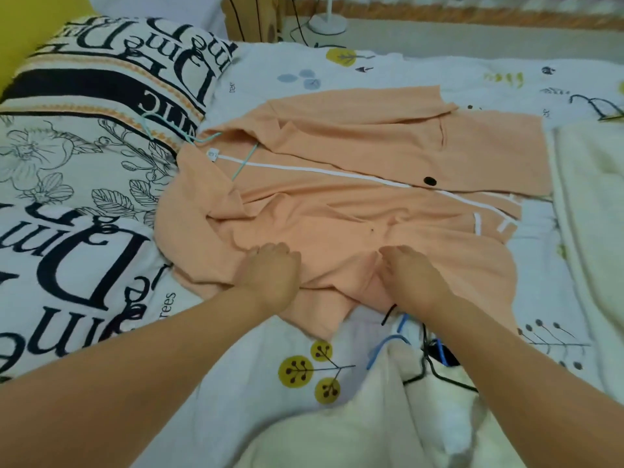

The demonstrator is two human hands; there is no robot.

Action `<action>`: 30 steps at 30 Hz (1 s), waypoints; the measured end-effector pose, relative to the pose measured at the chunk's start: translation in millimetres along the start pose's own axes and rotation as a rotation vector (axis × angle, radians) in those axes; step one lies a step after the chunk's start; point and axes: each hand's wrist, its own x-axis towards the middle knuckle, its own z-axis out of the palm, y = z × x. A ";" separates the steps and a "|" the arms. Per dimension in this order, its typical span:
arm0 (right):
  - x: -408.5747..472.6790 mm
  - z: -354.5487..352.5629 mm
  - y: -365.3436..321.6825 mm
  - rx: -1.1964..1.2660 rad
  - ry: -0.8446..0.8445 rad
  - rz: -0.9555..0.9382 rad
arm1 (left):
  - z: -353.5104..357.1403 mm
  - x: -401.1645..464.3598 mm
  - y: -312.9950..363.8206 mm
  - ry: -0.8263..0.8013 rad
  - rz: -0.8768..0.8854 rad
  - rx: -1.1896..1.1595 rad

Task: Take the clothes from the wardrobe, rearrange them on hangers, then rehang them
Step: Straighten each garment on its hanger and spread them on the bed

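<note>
A peach shirt (354, 157) with white piping and a black button lies spread flat on the bed, collar to the left. A mint-green hanger (175, 133) sits inside its neck, hook poking out over the pillow. My left hand (270, 275) grips the shirt's near sleeve fabric with curled fingers. My right hand (412, 275) pinches the same sleeve a little to the right. Blue and black hangers (429, 346) lie just below my right wrist, partly under a cream garment (371, 417).
A lettered black-and-white pillow (84, 136) fills the left side. The white printed bedsheet (304, 366) lies under everything. Another cream garment (594, 231) lies at the right edge. A white lamp base (327, 23) and cables stand beyond the bed's far side.
</note>
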 end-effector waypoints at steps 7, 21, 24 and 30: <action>-123.6 0.0 47.2 -0.140 0.051 0.169 | 9.8 -98.9 75.7 -0.033 0.014 -0.460; -238.0 -11.7 64.8 -0.035 0.162 0.234 | 2.2 -186.1 126.2 0.029 0.043 -0.319; -267.2 -38.7 56.4 0.062 0.158 0.192 | -25.3 -210.5 127.9 0.087 0.041 -0.360; -327.3 -100.1 32.5 0.176 0.194 0.122 | -87.9 -276.6 133.7 0.001 -0.075 -0.564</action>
